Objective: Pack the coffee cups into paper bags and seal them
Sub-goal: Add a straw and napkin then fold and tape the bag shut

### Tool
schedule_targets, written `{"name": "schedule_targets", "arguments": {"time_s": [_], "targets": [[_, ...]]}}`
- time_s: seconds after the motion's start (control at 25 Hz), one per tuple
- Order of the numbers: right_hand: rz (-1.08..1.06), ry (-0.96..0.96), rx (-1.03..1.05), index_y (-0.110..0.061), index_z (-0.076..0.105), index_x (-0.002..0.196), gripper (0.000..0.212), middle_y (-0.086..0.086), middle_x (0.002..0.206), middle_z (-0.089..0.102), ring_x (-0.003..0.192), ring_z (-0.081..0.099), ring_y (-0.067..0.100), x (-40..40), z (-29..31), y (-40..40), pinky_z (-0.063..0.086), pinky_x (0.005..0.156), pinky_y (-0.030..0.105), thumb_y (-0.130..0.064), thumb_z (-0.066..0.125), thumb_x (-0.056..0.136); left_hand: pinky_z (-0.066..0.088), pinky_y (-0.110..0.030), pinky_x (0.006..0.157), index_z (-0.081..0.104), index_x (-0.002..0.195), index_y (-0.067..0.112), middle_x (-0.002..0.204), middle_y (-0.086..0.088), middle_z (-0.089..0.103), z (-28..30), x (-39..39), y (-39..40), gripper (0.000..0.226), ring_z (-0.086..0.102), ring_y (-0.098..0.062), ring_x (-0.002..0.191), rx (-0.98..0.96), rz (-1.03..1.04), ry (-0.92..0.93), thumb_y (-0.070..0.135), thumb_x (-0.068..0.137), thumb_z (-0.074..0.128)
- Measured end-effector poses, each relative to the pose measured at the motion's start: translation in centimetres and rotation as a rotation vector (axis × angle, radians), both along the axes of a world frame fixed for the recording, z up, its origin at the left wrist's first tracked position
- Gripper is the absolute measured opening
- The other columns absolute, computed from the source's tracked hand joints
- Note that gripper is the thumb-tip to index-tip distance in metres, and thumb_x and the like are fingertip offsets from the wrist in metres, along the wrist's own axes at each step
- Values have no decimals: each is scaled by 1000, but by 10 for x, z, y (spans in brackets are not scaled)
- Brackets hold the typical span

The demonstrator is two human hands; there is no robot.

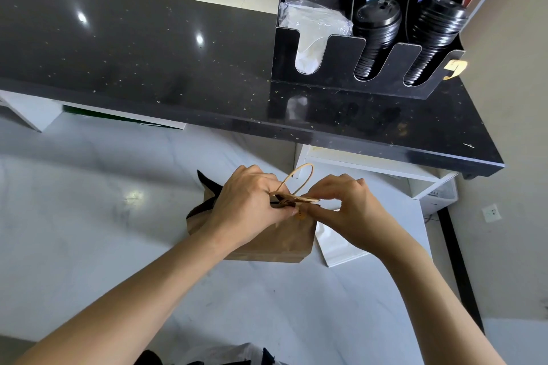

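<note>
A brown paper bag [275, 238] with a twisted paper handle [299, 178] stands on the white lower counter [89, 216]. My left hand [252, 204] grips the folded top edge of the bag, fingers curled around it. My right hand [347, 207] pinches the same top edge from the right, near a small yellow sticker [300, 214] on the bag's front. No coffee cup is visible; the bag's inside is hidden.
A black speckled upper counter [148, 53] runs across behind the bag. On its right end stands a black organiser [344, 53] with stacks of black lids [376, 38] and clear plastic bags [314, 27]. A white bag [335, 246] lies beside the brown one. A beige wall is at the right.
</note>
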State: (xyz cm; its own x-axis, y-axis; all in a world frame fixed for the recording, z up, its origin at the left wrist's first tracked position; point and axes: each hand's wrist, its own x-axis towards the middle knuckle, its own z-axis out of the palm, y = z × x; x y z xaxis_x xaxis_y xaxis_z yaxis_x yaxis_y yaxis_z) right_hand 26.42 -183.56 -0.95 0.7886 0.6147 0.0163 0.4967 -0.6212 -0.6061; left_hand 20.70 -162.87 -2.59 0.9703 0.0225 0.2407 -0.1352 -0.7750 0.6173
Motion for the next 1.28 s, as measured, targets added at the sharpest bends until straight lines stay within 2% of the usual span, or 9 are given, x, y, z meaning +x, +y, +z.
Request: {"name": "schedule_targets", "arguments": {"time_s": [0.08,0.2,0.48,0.64,0.76,0.88,1.04,1.16,1.28], "targets": [[20,-104,-22,-46,74,96,5,-28,97,63,93,51,2,-2,-4,1,34,84,34,-44,70,93,41,-34,73,77,73,33,66,14,64,1,0,0,14,46,-13,74,-9,-8,8,40,73,89],[32,-217,-17,-40,76,98,7,-23,94,64,87,50,8,-4,-9,2,35,81,34,-39,71,94,43,-35,75,76,74,34,67,13,64,2,1,1,12,48,-14,76,-16,-23,33,39,75,87],[35,-463,-34,-27,76,82,18,-16,86,68,78,54,15,-4,-16,5,33,76,33,-36,65,93,43,-35,76,77,78,35,70,13,64,3,1,3,8,48,-16,81,-29,-39,78,39,79,83],[15,-326,32,-32,75,89,4,-21,87,67,80,53,10,-3,-18,5,37,78,36,-35,71,89,42,-33,77,76,76,34,71,11,65,3,1,4,8,49,-16,82,-23,-36,89,36,79,83],[-5,-141,40,-37,75,96,9,-23,92,68,86,53,4,3,-23,2,42,87,39,-38,75,87,40,-29,75,75,76,34,70,11,64,4,0,4,9,48,-15,81,-18,-38,83,35,78,84],[-6,-49,34,-40,75,99,15,-24,94,67,92,56,4,7,-26,-1,44,91,42,-39,78,85,38,-23,74,75,77,35,71,11,64,5,0,5,9,47,-14,80,-11,-50,69,34,77,85],[0,-16,51,-45,74,96,11,-26,91,66,92,56,4,5,-27,-1,45,91,42,-38,78,87,35,-22,73,75,79,35,72,15,64,7,0,9,11,45,-10,79,22,-73,72,34,76,85],[-23,-17,55,-54,68,86,21,-27,91,66,94,57,3,4,-26,-1,44,93,42,-36,79,87,35,-19,76,77,86,32,78,18,66,10,-3,26,15,46,-6,81,75,-71,80,38,75,86],[-33,-12,51,-46,74,96,15,-26,94,67,97,58,3,2,-27,0,42,97,41,-35,77,88,37,-24,84,76,94,38,81,24,63,14,-11,52,22,48,-6,86,131,-68,137,43,75,86]]}}
